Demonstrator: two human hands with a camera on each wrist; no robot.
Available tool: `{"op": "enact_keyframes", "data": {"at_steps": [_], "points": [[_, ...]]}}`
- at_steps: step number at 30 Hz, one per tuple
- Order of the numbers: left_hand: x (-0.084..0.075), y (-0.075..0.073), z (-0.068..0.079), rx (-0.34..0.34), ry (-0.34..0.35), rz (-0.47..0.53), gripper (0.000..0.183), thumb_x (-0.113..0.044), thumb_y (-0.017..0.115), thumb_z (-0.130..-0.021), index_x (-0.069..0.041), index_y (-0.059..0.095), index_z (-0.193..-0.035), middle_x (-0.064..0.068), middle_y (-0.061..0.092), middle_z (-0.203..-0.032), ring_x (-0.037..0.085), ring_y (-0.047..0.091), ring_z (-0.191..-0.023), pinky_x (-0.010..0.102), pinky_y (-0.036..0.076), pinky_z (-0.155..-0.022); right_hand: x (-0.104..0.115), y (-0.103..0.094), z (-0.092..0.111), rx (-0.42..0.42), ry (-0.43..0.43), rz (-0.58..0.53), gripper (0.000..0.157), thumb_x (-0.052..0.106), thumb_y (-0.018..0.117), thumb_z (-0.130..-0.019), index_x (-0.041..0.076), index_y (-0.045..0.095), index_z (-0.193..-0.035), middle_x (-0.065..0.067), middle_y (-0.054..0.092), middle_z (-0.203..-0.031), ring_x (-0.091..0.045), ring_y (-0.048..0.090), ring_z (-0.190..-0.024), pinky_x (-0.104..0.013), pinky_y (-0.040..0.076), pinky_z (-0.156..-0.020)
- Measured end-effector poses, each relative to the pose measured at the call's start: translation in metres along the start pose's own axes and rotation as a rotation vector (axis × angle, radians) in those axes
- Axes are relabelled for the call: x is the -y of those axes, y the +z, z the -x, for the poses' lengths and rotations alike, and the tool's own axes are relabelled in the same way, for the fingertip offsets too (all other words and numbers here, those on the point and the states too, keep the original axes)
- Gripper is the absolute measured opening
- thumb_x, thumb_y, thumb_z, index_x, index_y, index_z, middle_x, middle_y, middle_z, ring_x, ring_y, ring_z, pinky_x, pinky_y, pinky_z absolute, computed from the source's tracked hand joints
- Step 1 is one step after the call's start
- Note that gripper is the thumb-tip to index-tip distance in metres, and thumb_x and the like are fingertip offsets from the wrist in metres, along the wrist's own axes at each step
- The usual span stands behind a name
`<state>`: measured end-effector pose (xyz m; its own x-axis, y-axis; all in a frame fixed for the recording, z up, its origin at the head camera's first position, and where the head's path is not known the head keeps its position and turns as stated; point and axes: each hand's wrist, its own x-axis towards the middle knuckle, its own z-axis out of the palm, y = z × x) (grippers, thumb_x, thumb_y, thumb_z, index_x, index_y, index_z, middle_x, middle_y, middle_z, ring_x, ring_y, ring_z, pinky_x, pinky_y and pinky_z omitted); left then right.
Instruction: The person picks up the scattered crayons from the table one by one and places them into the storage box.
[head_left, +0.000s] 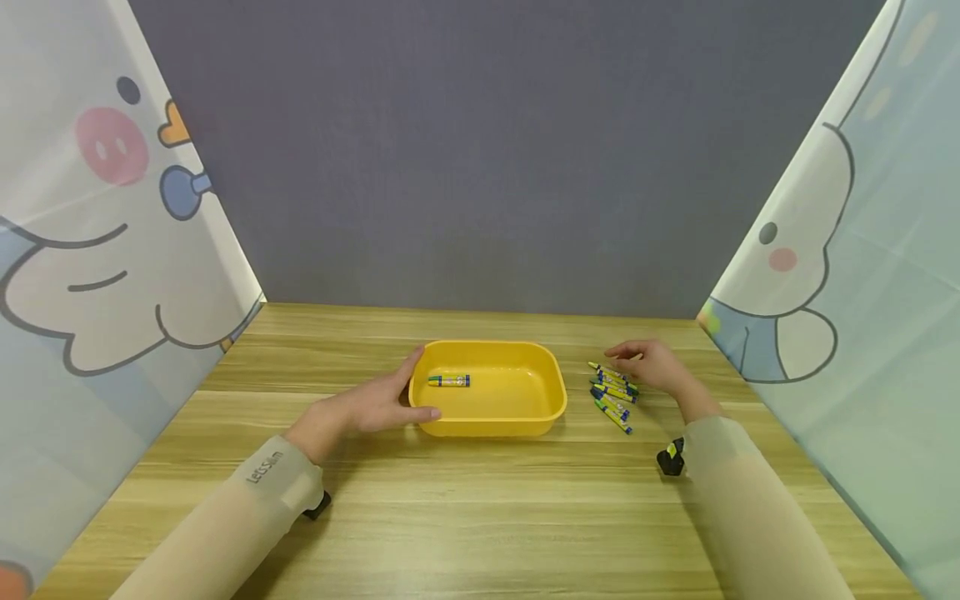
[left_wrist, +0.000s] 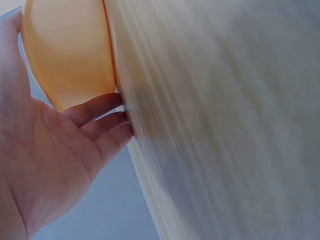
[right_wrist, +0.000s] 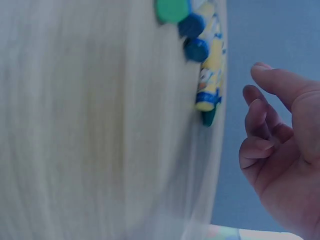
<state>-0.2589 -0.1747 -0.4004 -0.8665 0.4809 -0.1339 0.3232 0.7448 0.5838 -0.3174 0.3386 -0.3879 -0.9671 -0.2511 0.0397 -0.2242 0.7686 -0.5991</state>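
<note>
My left hand point(head_left: 371, 402) holds the left end of a yellow plastic tray point(head_left: 491, 427), its thumb over the front rim and the other fingers round the outside wall. In the left wrist view, fingertips point(left_wrist: 122, 115) lie against the tabletop beside the tray wall. Inside the tray lies one green-tipped crayon point(head_left: 452, 381) with a yellow and blue wrapper. To the right is a loose pile of several crayons point(head_left: 615, 392). My right hand point(head_left: 651, 367) hovers at the pile's far right side, fingers loosely bent, nothing between thumb and fingertips in the right wrist view.
Everything rests on a wood-grain table point(head_left: 480, 517). A dark grey panel point(head_left: 480, 158) rises behind it. Cartoon-printed sheets point(head_left: 885, 250) stand along both sides. Black wrist devices point(head_left: 671, 457) sit under the sleeves.
</note>
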Motion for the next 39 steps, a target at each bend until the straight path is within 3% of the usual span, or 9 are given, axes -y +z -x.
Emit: {"op": "enact_keyframes", "data": {"at_steps": [8, 14, 24, 33, 39], "points": [[0.0, 0.002, -0.001, 0.007, 0.008, 0.018, 0.13, -0.076, 0.07, -0.095, -0.02, -0.013, -0.177, 0.027, 0.042, -0.172, 0.034, 0.057, -0.145, 0.059, 0.041, -0.125, -0.017, 0.001, 0.0, 0.038, 0.034, 0.091, 0.03, 0.018, 0.068, -0.11, 0.002, 0.078, -0.132, -0.022, 0.077, -0.124, -0.027, 0.07, -0.104, -0.037, 0.055, -0.085], [-0.001, 0.002, 0.0, 0.005, 0.004, 0.012, 0.129, -0.077, 0.069, -0.095, -0.021, -0.012, -0.177, 0.026, 0.037, -0.175, 0.037, 0.053, -0.15, 0.06, 0.039, -0.126, -0.025, 0.0, 0.003, 0.054, 0.055, 0.068, 0.032, 0.018, 0.068, -0.11, 0.0, 0.076, -0.134, -0.022, 0.077, -0.121, -0.018, 0.063, -0.09, -0.033, 0.052, -0.077], [0.0, 0.002, 0.0, 0.0, -0.005, -0.019, 0.128, -0.079, 0.068, -0.095, -0.022, -0.012, -0.177, 0.027, 0.037, -0.174, 0.041, 0.052, -0.152, 0.061, 0.039, -0.126, -0.032, -0.009, 0.011, 0.03, 0.052, 0.074, 0.031, 0.014, 0.068, -0.108, -0.003, 0.075, -0.132, -0.023, 0.078, -0.119, -0.016, 0.064, -0.088, -0.031, 0.053, -0.077], [0.0, 0.001, 0.0, -0.007, -0.003, -0.018, 0.129, -0.079, 0.068, -0.095, -0.02, -0.011, -0.178, 0.027, 0.039, -0.173, 0.039, 0.054, -0.15, 0.061, 0.04, -0.126, -0.039, -0.007, 0.008, 0.04, 0.058, 0.058, 0.031, 0.017, 0.072, -0.106, 0.0, 0.078, -0.132, -0.012, 0.079, -0.107, -0.013, 0.061, -0.08, -0.029, 0.051, -0.072], [-0.001, 0.001, -0.001, 0.0, -0.019, -0.022, 0.128, -0.081, 0.067, -0.094, -0.023, -0.012, -0.177, 0.028, 0.039, -0.173, 0.041, 0.054, -0.149, 0.061, 0.041, -0.125, -0.031, -0.006, 0.009, 0.018, 0.034, 0.055, 0.035, 0.024, 0.068, -0.109, 0.005, 0.076, -0.137, -0.018, 0.075, -0.121, -0.021, 0.066, -0.095, -0.033, 0.053, -0.077]]}}
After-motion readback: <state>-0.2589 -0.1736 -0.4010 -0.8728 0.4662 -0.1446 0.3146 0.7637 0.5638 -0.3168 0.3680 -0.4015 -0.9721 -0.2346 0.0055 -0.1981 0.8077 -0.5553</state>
